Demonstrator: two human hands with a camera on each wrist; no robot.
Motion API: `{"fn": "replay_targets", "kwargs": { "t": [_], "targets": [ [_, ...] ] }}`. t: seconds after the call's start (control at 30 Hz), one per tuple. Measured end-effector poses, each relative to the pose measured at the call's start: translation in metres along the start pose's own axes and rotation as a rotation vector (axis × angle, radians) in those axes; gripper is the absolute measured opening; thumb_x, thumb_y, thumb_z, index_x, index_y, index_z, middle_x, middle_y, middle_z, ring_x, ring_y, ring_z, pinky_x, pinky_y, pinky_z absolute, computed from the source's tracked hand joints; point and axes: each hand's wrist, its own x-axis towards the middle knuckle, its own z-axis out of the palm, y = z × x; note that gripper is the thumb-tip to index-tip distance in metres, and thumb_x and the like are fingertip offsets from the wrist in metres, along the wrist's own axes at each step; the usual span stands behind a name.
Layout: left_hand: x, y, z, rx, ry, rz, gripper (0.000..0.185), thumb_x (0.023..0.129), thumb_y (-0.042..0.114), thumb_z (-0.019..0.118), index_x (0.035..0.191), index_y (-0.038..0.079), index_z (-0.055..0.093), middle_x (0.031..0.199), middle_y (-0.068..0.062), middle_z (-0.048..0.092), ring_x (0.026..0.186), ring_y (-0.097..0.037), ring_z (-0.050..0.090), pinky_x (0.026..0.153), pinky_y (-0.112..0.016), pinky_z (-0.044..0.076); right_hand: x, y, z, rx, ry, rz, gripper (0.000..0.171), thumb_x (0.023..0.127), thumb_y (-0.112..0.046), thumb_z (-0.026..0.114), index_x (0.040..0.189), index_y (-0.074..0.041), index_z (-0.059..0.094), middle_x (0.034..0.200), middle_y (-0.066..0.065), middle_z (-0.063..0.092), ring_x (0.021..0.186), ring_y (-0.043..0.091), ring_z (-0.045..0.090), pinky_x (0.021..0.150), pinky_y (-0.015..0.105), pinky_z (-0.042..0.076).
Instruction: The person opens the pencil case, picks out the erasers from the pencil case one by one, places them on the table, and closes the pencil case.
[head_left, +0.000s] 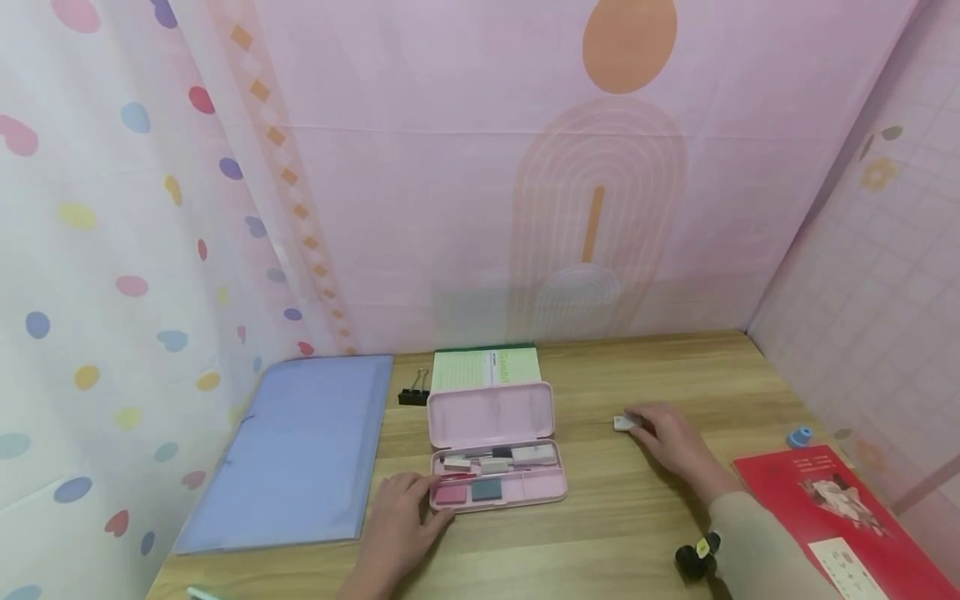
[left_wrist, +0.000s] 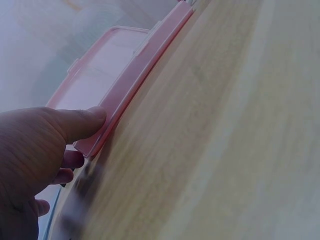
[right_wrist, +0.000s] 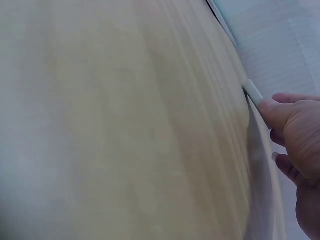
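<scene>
An open pink pencil case (head_left: 495,454) lies mid-table, lid tilted back, with erasers and small white pieces in its tray. My left hand (head_left: 405,510) rests at its front left corner. The thumb (left_wrist: 82,122) presses the case's rim (left_wrist: 125,95), and the other fingers lie loosely round the corner. To the right, my right hand (head_left: 667,440) reaches a small white eraser (head_left: 623,422) lying on the wood. Thumb and fingertips (right_wrist: 274,109) close on the eraser's end (right_wrist: 252,92).
A blue folder (head_left: 296,450) lies at the left. A green notepad (head_left: 486,367) and a black binder clip (head_left: 413,393) sit behind the case. A red booklet (head_left: 847,517), a small blue piece (head_left: 799,436) and a second black clip (head_left: 696,557) are at the right. Fabric walls enclose the table.
</scene>
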Motion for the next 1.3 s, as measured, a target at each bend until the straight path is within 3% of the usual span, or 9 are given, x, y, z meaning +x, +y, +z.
{"fn": "replay_targets", "kwargs": {
  "t": [0.27, 0.47, 0.57, 0.73, 0.87, 1.0, 1.3],
  "targets": [
    [-0.001, -0.001, 0.003, -0.005, -0.014, -0.009, 0.054, 0.074, 0.046, 0.080, 0.116, 0.015, 0.068, 0.102, 0.000, 0.061, 0.102, -0.022, 0.053, 0.103, -0.049, 0.037, 0.005, 0.005, -0.002, 0.010, -0.091, 0.010, 0.026, 0.088, -0.005, 0.069, 0.114, -0.004, 0.068, 0.114, 0.012, 0.065, 0.109, 0.032, 0.058, 0.093, 0.049, 0.047],
    [0.000, 0.001, 0.003, -0.015, -0.018, -0.020, 0.054, 0.074, 0.045, 0.080, 0.117, 0.015, 0.068, 0.102, 0.000, 0.061, 0.104, -0.023, 0.054, 0.105, -0.052, 0.034, 0.005, 0.002, -0.008, 0.073, -0.083, 0.036, 0.030, 0.089, -0.006, 0.068, 0.118, -0.002, 0.065, 0.118, 0.015, 0.062, 0.111, 0.035, 0.056, 0.093, 0.052, 0.046],
    [0.001, 0.002, 0.003, -0.022, -0.019, -0.021, 0.055, 0.074, 0.045, 0.080, 0.118, 0.014, 0.068, 0.103, -0.001, 0.061, 0.105, -0.024, 0.054, 0.107, -0.055, 0.032, 0.006, -0.009, -0.015, 0.100, -0.048, 0.033, 0.033, 0.088, -0.009, 0.069, 0.120, -0.001, 0.064, 0.119, 0.018, 0.061, 0.112, 0.037, 0.054, 0.094, 0.055, 0.045],
    [0.002, 0.001, 0.001, -0.029, -0.014, -0.020, 0.054, 0.074, 0.044, 0.081, 0.117, 0.014, 0.068, 0.103, -0.001, 0.061, 0.105, -0.023, 0.054, 0.107, -0.054, 0.032, 0.008, -0.045, -0.018, 0.004, 0.019, -0.044, 0.034, 0.084, -0.017, 0.075, 0.116, -0.006, 0.068, 0.115, 0.013, 0.066, 0.108, 0.033, 0.060, 0.092, 0.051, 0.047],
    [0.002, 0.000, 0.001, -0.027, 0.001, -0.015, 0.053, 0.073, 0.044, 0.081, 0.116, 0.014, 0.069, 0.101, 0.000, 0.061, 0.101, -0.021, 0.055, 0.103, -0.049, 0.037, 0.009, -0.076, -0.007, -0.012, 0.001, -0.097, 0.034, 0.082, -0.020, 0.077, 0.113, -0.009, 0.069, 0.113, 0.009, 0.067, 0.107, 0.029, 0.061, 0.092, 0.049, 0.048],
    [0.002, -0.001, 0.001, -0.029, 0.004, -0.017, 0.053, 0.073, 0.044, 0.081, 0.116, 0.015, 0.069, 0.101, 0.000, 0.062, 0.101, -0.021, 0.055, 0.103, -0.049, 0.038, 0.011, -0.099, 0.011, 0.016, -0.073, -0.122, 0.033, 0.082, -0.023, 0.076, 0.113, -0.012, 0.069, 0.115, 0.007, 0.065, 0.109, 0.027, 0.058, 0.092, 0.048, 0.048],
    [0.002, -0.001, 0.002, -0.025, -0.012, -0.017, 0.053, 0.074, 0.044, 0.081, 0.116, 0.014, 0.068, 0.101, 0.000, 0.061, 0.101, -0.021, 0.054, 0.101, -0.048, 0.039, 0.016, -0.110, 0.043, 0.007, -0.112, -0.182, 0.028, 0.084, -0.027, 0.075, 0.110, -0.019, 0.071, 0.113, -0.001, 0.066, 0.107, 0.017, 0.058, 0.094, 0.039, 0.048]
  ]
}}
